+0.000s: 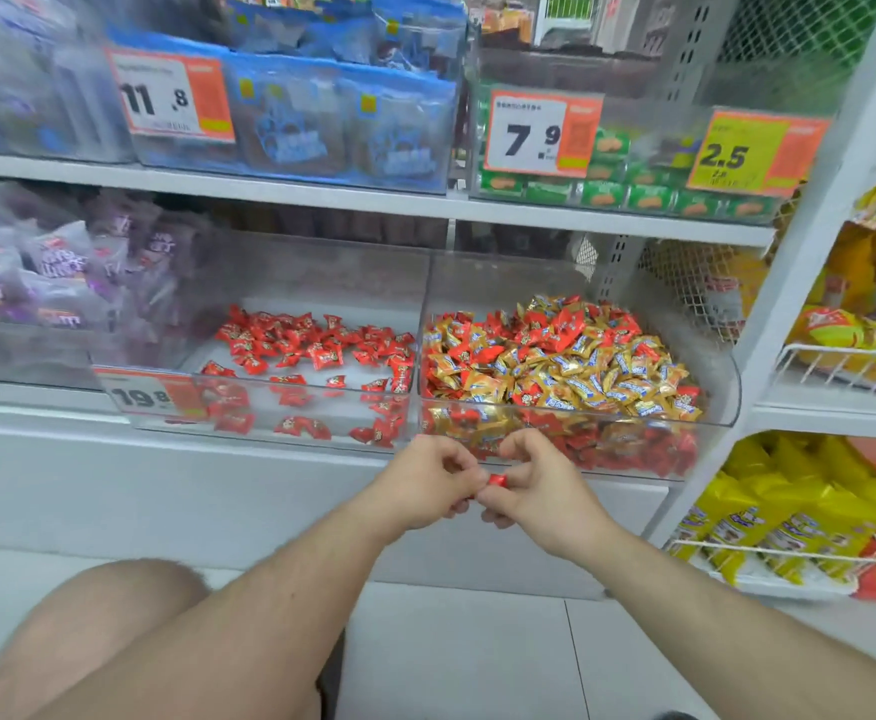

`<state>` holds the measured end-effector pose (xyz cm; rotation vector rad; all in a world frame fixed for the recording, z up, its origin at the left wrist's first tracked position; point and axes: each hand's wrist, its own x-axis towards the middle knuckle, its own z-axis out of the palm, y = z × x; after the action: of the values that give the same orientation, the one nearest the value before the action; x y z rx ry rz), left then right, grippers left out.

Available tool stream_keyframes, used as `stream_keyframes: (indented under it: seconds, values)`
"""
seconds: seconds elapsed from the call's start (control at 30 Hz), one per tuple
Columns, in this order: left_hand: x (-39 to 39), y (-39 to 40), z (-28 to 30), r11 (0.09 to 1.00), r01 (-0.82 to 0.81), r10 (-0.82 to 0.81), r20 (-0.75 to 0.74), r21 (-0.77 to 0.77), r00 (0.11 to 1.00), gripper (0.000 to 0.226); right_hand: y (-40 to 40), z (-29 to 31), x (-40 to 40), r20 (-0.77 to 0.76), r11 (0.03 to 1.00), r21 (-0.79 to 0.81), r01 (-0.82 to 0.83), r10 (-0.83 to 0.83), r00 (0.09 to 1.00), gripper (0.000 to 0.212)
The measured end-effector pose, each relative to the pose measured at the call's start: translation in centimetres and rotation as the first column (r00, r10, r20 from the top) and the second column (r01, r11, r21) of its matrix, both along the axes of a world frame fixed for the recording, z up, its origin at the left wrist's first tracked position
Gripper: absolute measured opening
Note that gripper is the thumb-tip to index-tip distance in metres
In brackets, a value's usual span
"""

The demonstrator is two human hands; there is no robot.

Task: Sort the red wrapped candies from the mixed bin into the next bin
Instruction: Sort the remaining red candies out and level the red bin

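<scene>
A clear mixed bin on the lower shelf holds a heap of gold and red wrapped candies. To its left, the adjoining clear bin holds only red wrapped candies, spread thinly. Below the bins' front edges, my left hand and my right hand meet fingertip to fingertip. Between them they pinch one small red wrapped candy.
A bin of purple packets stands left of the red bin. Shelves above carry blue bags and green packs behind price tags. Wire baskets of yellow snack bags hang at the right. My bare knee is at lower left.
</scene>
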<state>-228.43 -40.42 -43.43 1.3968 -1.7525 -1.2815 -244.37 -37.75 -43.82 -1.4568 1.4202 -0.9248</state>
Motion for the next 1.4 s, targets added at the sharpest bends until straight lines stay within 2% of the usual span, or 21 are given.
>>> stream_keyframes:
  seconds: [0.1, 0.17, 0.27, 0.33, 0.4, 0.47, 0.53, 0.6, 0.7, 0.8, 0.9, 1.03, 1.13, 1.27, 1.4]
  values:
    - [1.2, 0.3, 3.0, 0.992, -0.082, 0.076, -0.070, -0.093, 0.995, 0.021, -0.1, 3.2, 1.3, 0.054, 0.998, -0.064, 0.008, -0.004, 0.999, 0.025]
    - [2.2, -0.1, 5.1, 0.962, -0.199, 0.179, -0.117, -0.186, 0.977, 0.021, -0.3, 5.2, 1.9, 0.072, 0.993, -0.108, 0.039, -0.032, 0.997, 0.019]
    - [4.4, -1.7, 7.6, 0.831, -0.424, 0.406, -0.128, -0.361, 0.905, 0.019, -0.8, 7.3, 2.4, 0.065, 0.986, -0.141, 0.089, -0.080, 0.995, 0.011]
    - [6.0, -3.3, 8.4, 0.762, -0.484, 0.504, -0.075, -0.430, 0.860, 0.019, -1.2, 7.9, 2.5, -0.007, 0.985, -0.150, 0.086, -0.088, 0.996, 0.008]
    - [7.0, -4.9, 8.7, 0.745, -0.475, 0.562, 0.057, -0.468, 0.825, 0.016, -1.7, 8.1, 2.4, -0.070, 0.984, -0.156, 0.085, -0.097, 0.993, 0.006]
    - [7.8, -6.4, 8.5, 0.783, -0.399, 0.561, 0.266, -0.477, 0.784, 0.014, -2.1, 8.2, 2.0, -0.107, 0.983, -0.162, 0.087, -0.105, 0.989, 0.008]
    - [7.8, -7.4, 8.3, 0.840, -0.294, 0.505, 0.460, -0.455, 0.730, 0.031, -2.6, 8.3, 1.2, -0.187, 0.977, -0.196, 0.082, -0.119, 0.975, 0.012]
    - [6.9, -8.1, 8.3, 0.840, -0.267, 0.499, 0.482, -0.471, 0.720, 0.043, -3.3, 8.7, -0.2, -0.306, 0.962, -0.254, 0.096, -0.175, 0.936, 0.015]
    - [3.7, -9.2, 8.6, 0.805, -0.213, 0.461, 0.356, -0.554, 0.813, 0.040, -5.7, 10.2, -2.7, -0.443, 0.946, -0.298, 0.126, -0.254, 0.860, 0.018]
    - [1.0, -10.3, 8.6, 0.776, -0.188, 0.413, 0.258, -0.602, 0.873, 0.036, -9.9, 12.3, -4.4, -0.646, 0.971, -0.234, 0.051, -0.194, 0.738, 0.020]
    - [-0.5, -11.4, 8.2, 0.761, -0.218, 0.415, 0.199, -0.611, 0.888, 0.038, -15.3, 13.1, -4.2, -0.759, 0.986, -0.151, -0.064, -0.074, 0.647, 0.024]
    - [-1.7, -12.2, 7.8, 0.773, -0.222, 0.456, 0.276, -0.594, 0.846, 0.047, -22.6, 11.9, -1.7, -0.865, 0.980, 0.070, -0.188, 0.153, 0.477, 0.032]
    - [-1.7, -12.4, 7.4, 0.770, -0.235, 0.479, 0.294, -0.594, 0.827, 0.049, -26.0, 10.4, 0.2, -0.861, 0.935, 0.285, -0.211, 0.347, 0.371, 0.034]
    - [-1.6, -12.3, 7.5, 0.768, -0.236, 0.474, 0.281, -0.596, 0.835, 0.046, -26.8, 9.5, 1.9, -0.765, 0.880, 0.450, -0.151, 0.467, 0.444, 0.022]
    - [-1.5, -12.2, 7.5, 0.772, -0.235, 0.474, 0.288, -0.590, 0.832, 0.044, -25.5, 11.1, 2.3, -0.725, 0.835, 0.538, -0.116, 0.528, 0.443, 0.023]
